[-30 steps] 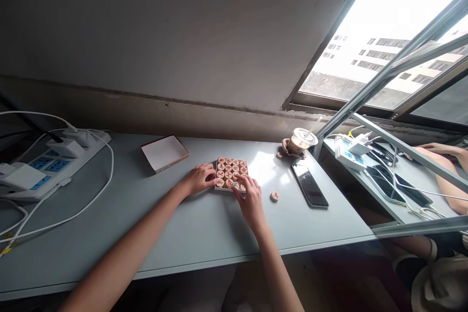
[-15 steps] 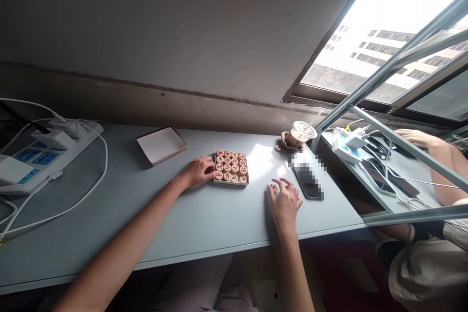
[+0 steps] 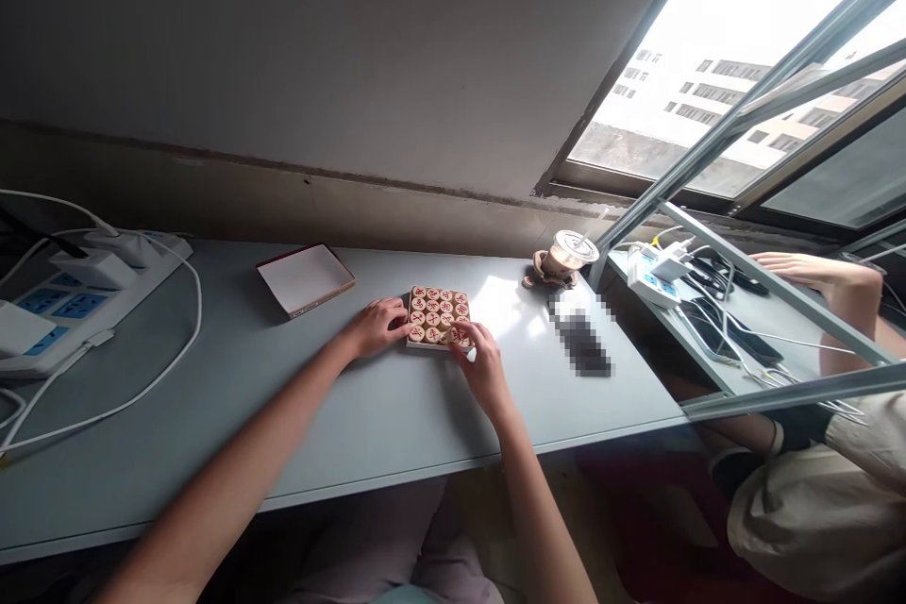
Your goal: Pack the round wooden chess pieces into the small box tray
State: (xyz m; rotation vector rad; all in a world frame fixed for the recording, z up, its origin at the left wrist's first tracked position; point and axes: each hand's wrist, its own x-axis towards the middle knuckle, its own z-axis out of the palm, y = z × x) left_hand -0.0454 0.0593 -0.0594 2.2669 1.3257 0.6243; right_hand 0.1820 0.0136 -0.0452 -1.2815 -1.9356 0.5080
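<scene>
A shallow box [image 3: 427, 346] sits on the desk, filled with rows of round wooden Chinese chess pieces [image 3: 432, 307] marked in red characters. Along its left side, my left hand [image 3: 377, 326] rests with curled fingers, thumb and fingertips against the edge, steadying it. My right hand [image 3: 487, 364] is over the near right corner, thumb and fingers pinching a chess piece [image 3: 460, 335] just above the others; the fingers partly cover that corner. The box's lid [image 3: 308, 276], white inside, lies upturned to the left behind my left hand.
A drink cup in a brown holder [image 3: 564, 255] stands at the back right, a small round piece [image 3: 528, 282] beside it. A pixelated dark phone [image 3: 586, 344] lies right. Power strips [image 3: 92, 288] and cables occupy the far left. Beyond a metal frame [image 3: 771, 288], another person's arm rests.
My right hand has moved left from the open desk to the box's near right corner, bringing a chess piece along. My left hand stays at the box. The view has shifted slightly.
</scene>
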